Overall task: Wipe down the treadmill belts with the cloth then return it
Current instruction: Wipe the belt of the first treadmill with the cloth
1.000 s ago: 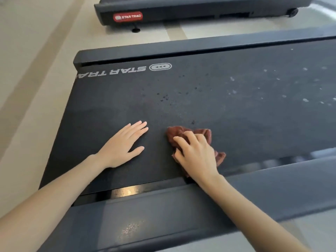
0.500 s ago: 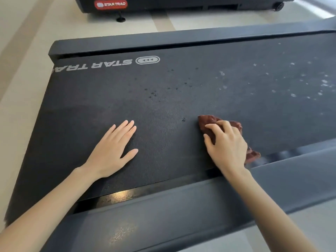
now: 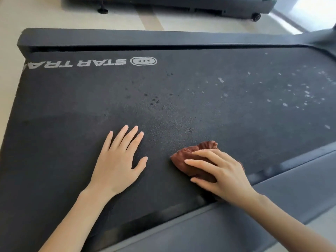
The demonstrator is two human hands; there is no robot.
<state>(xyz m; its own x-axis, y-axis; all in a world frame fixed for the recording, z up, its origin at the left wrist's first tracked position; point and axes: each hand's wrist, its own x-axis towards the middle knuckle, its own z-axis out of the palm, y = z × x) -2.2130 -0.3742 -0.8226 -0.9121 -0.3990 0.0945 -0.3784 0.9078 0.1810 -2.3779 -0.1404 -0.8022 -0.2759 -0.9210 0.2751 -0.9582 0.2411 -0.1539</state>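
Dark treadmill belt [image 3: 181,110] is seen across most of the frame. Brown cloth [image 3: 190,163] is located on the belt, lower centre-right of the frame, bunched up, close to the near side rail [image 3: 245,220].

The right hand [image 3: 225,176] is placed on top of the cloth. Its fingers [image 3: 198,162] are laid over the cloth, only slightly bent and pointing toward the left of the frame; the thumb is set against the cloth's lower edge, so the bunch is gripped between thumb and fingers and pressed to the belt. The right part of the cloth is hidden under the palm.

The left hand [image 3: 118,166] is laid flat on the belt, lower centre-left, palm down. Its fingers [image 3: 127,137] are straight and a little spread, with the thumb out to the right; nothing is held. The hand is set just left of the cloth, not touching it.

White "STAR TRAC" logo [image 3: 91,62] is printed upside down on the belt, upper left. Small dark spots [image 3: 154,101] are noted mid-belt; pale specks [image 3: 294,88] are scattered at upper right. The far side rail [image 3: 145,38] is seen along the belt's top edge. A second treadmill [image 3: 209,5] with a small wheel [image 3: 256,16] is partly shown at the top edge, on a beige floor [image 3: 54,13].
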